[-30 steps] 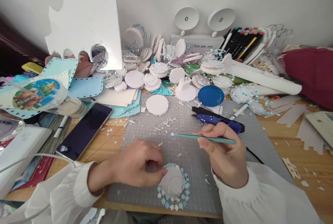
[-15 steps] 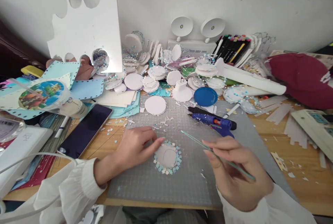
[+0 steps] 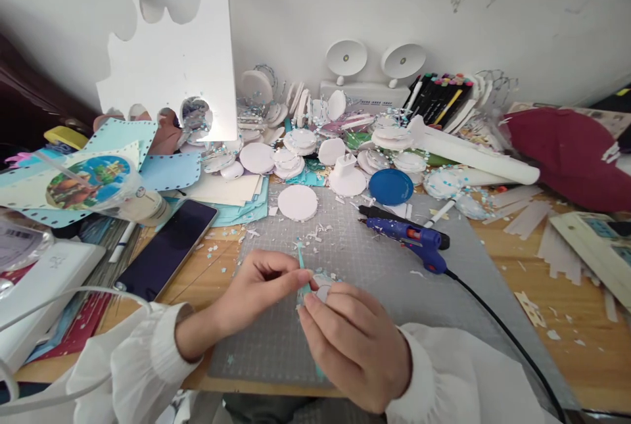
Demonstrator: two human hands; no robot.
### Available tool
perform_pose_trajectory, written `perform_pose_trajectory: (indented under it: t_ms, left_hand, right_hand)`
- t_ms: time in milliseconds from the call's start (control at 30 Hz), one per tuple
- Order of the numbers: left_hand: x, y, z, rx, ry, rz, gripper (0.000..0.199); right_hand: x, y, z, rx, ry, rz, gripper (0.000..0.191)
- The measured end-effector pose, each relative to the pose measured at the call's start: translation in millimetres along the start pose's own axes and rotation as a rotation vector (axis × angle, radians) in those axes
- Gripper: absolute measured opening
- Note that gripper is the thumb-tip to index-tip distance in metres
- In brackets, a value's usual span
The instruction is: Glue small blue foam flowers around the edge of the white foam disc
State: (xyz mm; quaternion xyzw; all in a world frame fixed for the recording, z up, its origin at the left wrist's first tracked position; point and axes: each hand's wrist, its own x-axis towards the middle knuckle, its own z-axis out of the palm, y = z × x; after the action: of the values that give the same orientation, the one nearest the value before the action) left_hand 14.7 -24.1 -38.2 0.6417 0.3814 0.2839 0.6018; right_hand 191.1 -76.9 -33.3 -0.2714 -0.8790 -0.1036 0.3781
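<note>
A teal pair of tweezers [image 3: 302,258] is pinched in the fingers of my right hand [image 3: 352,338], its tip pointing up and away from me. The closed thumb and forefinger of my left hand [image 3: 269,287] cross the tweezers just below the tip and seem to grip them there. Under and behind my right fingers lies a white disc [image 3: 323,292] edged with small blue and white pieces, largely covered by my hands. A grey cutting mat [image 3: 261,345] is beneath both hands.
A blue glue gun [image 3: 407,232] with a black cord lies on the mat's right. Beyond my hands are a plain white disc [image 3: 298,202] and a blue lid [image 3: 391,187]. A phone [image 3: 167,246] and a drink cup [image 3: 111,187] stand left; white discs crowd the back.
My right hand has moved left with the tweezers and now meets my left hand over the decorated disc. The tweezers have turned more upright. My left thumb now crosses them.
</note>
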Motion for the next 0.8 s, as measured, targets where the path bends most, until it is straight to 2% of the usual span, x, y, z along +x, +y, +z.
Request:
perform_pose_trajectory:
  t_ms: [67,133,200,233,267,300,333,400,500,567,633,800]
  left_hand:
    - [-0.8,-4.0,-1.1,-0.020,0.019,-0.021,0.042]
    - [-1.4,-6.8,-2.8,-0.045,0.047,-0.025,0.041]
    - [-1.0,-8.3,-4.5,-0.095,0.079,-0.019,0.039]
    - [-0.5,-8.6,-5.3,-0.125,0.091,-0.014,0.038]
    - [0.3,-8.7,-5.8,-0.151,0.094,-0.014,0.037]
    - [1.1,-8.7,-6.1,-0.167,0.092,-0.018,0.037]
    - [1.8,-8.7,-6.3,-0.175,0.085,-0.024,0.037]
    - [2.9,-8.8,-5.9,-0.170,0.068,-0.040,0.038]
    - [3.3,-9.8,-4.9,-0.147,0.041,-0.062,0.039]
    - [3.1,-10.9,-4.5,-0.135,0.023,-0.069,0.040]
    - [2.7,-12.1,-4.5,-0.130,0.012,-0.065,0.040]
    - [2.4,-13.5,-4.4,-0.098,-0.002,-0.050,0.043]
  right_hand:
    - [-0.1,3.9,-9.1,0.059,-0.022,0.060,0.022]
    - [-9.0,8.7,-20.5,0.039,0.023,0.185,0.022]
    - [-25.5,16.0,-31.5,-0.038,0.139,0.378,0.023]
    - [-35.5,21.0,-36.0,-0.090,0.259,0.492,0.026]
    - [-45.9,26.9,-39.5,-0.176,0.434,0.628,0.028]
    - [-56.3,33.6,-41.8,-0.238,0.509,0.725,0.028]
    - [-66.3,40.5,-42.8,-0.311,0.476,0.800,0.029]
    - [-83.6,53.6,-40.6,-0.430,0.274,0.890,0.035]
    - [-99.4,66.3,-29.3,-0.513,-0.053,0.888,0.032]
    - [-101.6,70.4,-21.0,-0.512,-0.184,0.875,0.027]
    - [-97.0,73.8,-16.1,-0.519,-0.222,0.896,0.027]
    - [-67.1,84.3,-19.5,-0.369,-0.059,1.093,0.033]
